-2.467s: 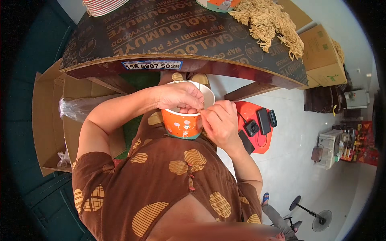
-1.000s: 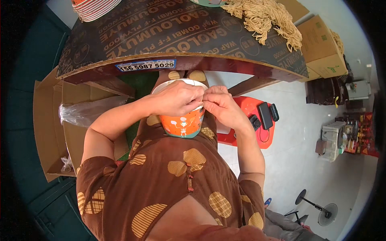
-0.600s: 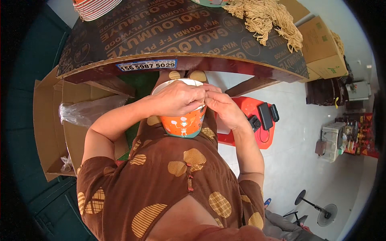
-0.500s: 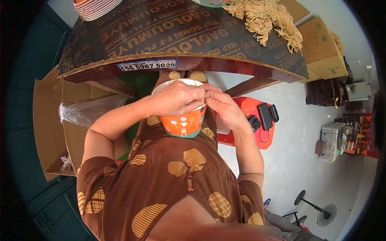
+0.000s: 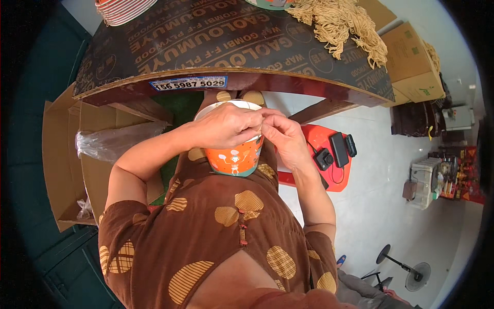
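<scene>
While the lap is steadying the orange tub, apparently freeing both hands, I'm watching the left hand arching over the tub's rim and the right hand meeting it at the tub's right edge. Their fingers are curling inward, tips close together; I can't tell what they're pinching. Beyond the tub, rightward, beige yarn is lying on the table, probably for easy reach.

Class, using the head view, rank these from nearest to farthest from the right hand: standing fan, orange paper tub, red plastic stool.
1. Orange paper tub: beside the right hand, leftward.
2. Red plastic stool: to the right.
3. Standing fan: far lower right.
</scene>
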`<state>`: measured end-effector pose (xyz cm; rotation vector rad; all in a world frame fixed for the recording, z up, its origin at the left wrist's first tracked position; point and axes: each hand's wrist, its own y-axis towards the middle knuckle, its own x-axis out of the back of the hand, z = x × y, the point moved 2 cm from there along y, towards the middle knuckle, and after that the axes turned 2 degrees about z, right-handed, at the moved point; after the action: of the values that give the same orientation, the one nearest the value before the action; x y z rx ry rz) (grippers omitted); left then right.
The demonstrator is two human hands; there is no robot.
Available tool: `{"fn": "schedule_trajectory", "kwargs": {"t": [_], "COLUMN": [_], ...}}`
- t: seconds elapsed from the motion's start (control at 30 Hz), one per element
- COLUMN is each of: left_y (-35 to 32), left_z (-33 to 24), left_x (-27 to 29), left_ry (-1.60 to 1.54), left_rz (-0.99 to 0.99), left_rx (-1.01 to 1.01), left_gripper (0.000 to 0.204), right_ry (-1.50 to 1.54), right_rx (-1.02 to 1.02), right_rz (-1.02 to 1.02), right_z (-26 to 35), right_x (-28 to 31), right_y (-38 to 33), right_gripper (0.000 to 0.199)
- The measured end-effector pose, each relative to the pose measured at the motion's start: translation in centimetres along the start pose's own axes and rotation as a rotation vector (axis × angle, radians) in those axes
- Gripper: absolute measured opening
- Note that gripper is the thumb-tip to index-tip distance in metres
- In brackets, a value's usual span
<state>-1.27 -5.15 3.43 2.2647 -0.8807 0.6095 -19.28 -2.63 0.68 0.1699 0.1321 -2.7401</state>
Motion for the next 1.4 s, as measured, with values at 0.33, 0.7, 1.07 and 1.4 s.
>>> {"fn": "schedule_trajectory", "kwargs": {"t": [0.33,0.7,1.07,1.4], "left_y": [-0.2,0.3,0.5,0.5], "left_z": [-0.3,0.6,2.1,-1.4], "left_x": [0.2,-0.1,-0.9,0.8], "left_ry": [-0.096,-0.022,-0.119,-0.012], "left_rz": [0.035,0.122,0.293,0.090], "left_rx": [0.167,0.274,0.523,0.491], "left_gripper": [0.010,0.016,0.013,0.018], "right_ry": [-0.727,-0.934,-0.879,-0.914], "right_rx": [0.555,0.731,0.728,0.709], "right_rz": [-0.234,-0.266,-0.198,-0.070], "right_z": [1.5,1.0,0.1,1.5], "right_x": [-1.4,-2.0,-1.6,-0.8], "right_y": [-1.7,-3.1,-3.3,-2.1], "right_gripper": [0.009,0.014,0.014,0.009]}}
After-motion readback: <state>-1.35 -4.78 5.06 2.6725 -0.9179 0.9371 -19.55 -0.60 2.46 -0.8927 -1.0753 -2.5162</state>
